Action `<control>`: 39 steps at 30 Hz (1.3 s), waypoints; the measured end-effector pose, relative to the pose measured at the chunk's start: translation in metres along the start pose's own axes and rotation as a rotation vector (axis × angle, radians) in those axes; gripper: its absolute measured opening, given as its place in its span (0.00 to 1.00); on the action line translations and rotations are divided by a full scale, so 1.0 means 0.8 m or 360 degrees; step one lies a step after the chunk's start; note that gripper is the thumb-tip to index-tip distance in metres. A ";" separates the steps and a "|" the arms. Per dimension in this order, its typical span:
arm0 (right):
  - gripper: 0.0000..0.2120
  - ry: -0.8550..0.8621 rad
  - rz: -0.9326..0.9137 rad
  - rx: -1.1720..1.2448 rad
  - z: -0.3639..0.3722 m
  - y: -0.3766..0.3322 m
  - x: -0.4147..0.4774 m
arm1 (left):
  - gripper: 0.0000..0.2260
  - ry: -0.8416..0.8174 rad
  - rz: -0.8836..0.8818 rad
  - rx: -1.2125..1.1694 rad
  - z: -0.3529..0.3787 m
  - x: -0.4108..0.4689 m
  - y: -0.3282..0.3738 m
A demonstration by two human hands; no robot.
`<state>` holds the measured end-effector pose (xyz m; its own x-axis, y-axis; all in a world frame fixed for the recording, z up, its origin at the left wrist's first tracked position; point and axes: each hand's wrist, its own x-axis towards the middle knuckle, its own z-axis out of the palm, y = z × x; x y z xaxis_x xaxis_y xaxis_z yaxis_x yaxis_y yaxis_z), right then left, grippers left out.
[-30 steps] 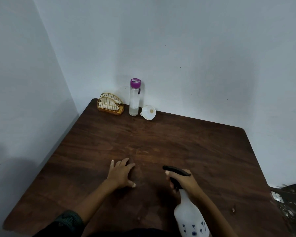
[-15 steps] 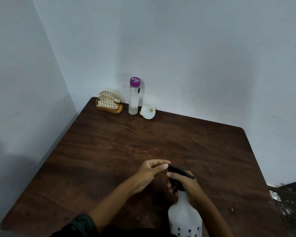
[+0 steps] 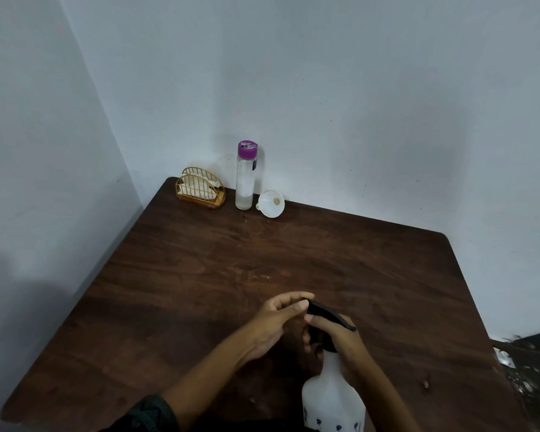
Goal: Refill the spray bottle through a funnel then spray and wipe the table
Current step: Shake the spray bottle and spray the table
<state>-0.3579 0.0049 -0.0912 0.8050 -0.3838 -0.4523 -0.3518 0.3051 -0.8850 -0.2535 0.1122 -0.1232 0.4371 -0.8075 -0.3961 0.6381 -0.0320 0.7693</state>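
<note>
two hands are on the spray bottle (image 3: 331,397) now, where a second ago only one was. the left hand (image 3: 281,319) has left the table (image 3: 200,291), where it lay flat, and come across to the black head (image 3: 329,313). as far as the view shows, its thumb and forefinger are closed on the head's front tip, and it has barely shifted in the last half second. the right hand (image 3: 340,341) is wrapped round the neck just under the head, as before, holding the spray bottle at the near edge with its base out of view. the funnel (image 3: 272,203) lies on its side at the far corner, just beside the capped bottle (image 3: 246,182) and a napkin rack (image 3: 200,189), all unmoved and well apart from the hands. my reading is that the left hand is setting the nozzle or starting to take the head off. with the head on and the funnel unused, the refill looks not yet begun.
</note>
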 end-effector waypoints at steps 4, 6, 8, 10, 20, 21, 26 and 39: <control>0.05 0.0246 -0.0031 -0.0056 0.006 0.011 0.004 | 0.12 0.0093 -0.0197 -0.0305 0.011 0.002 -0.019; 0.04 0.0421 -0.0074 -0.0093 0.009 0.022 0.008 | 0.15 0.0113 -0.0308 -0.0337 0.016 0.002 -0.026; 0.04 0.0551 -0.0097 -0.0168 0.011 0.032 0.012 | 0.18 0.0085 -0.0415 -0.0389 0.018 0.001 -0.033; 0.07 0.0591 -0.0134 -0.0236 0.012 0.038 0.013 | 0.18 0.0028 -0.0456 -0.0427 0.020 0.002 -0.038; 0.08 0.0497 -0.0289 -0.0216 0.003 0.046 0.011 | 0.17 -0.0099 -0.0381 -0.0418 0.016 -0.001 -0.036; 0.08 0.0529 -0.0278 -0.0224 0.003 0.046 0.012 | 0.17 -0.0105 -0.0379 -0.0405 0.015 0.000 -0.036; 0.03 0.0347 -0.0238 -0.0236 -0.004 0.033 0.010 | 0.16 -0.0110 -0.0395 -0.0408 0.013 0.003 -0.036; 0.05 0.0274 0.0007 -0.0348 -0.049 -0.007 0.026 | 0.40 0.0662 -0.0164 0.2560 -0.128 0.016 -0.010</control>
<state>-0.3578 -0.0390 -0.0997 0.7167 -0.5311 -0.4520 -0.4652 0.1187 -0.8772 -0.1883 0.1622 -0.1856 0.7338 -0.5702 -0.3692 -0.4727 -0.8190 0.3252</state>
